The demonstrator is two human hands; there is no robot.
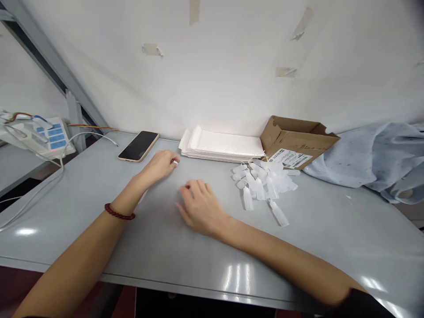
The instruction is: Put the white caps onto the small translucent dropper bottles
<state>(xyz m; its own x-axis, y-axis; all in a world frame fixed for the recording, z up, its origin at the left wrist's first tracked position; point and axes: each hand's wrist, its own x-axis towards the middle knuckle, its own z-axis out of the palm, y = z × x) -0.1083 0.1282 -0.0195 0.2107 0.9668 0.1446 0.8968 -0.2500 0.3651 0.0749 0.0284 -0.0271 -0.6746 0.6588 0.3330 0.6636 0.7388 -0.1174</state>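
My left hand (161, 164), with a dark red beaded bracelet (119, 213) on the wrist, is closed near the left end of a stack of white padded envelopes (228, 145). A small white piece (175, 162) shows at its fingertips; most of it is hidden. A thin pale edge shows beside that wrist. My right hand (202, 207) hovers low over the grey table, thumb apart from loosely curled fingers, nothing visible in it. To its right lies a loose pile of translucent white plastic tags (260, 183) with thin loops. One tag (278, 213) lies nearer the front.
Behind the pile stands an open cardboard box (298, 143) with a label. A phone (139, 145) lies at the back left. At far left are a power strip (53, 137) and a white cable (61, 161). Light blue cloth (371, 157) is bunched at right.
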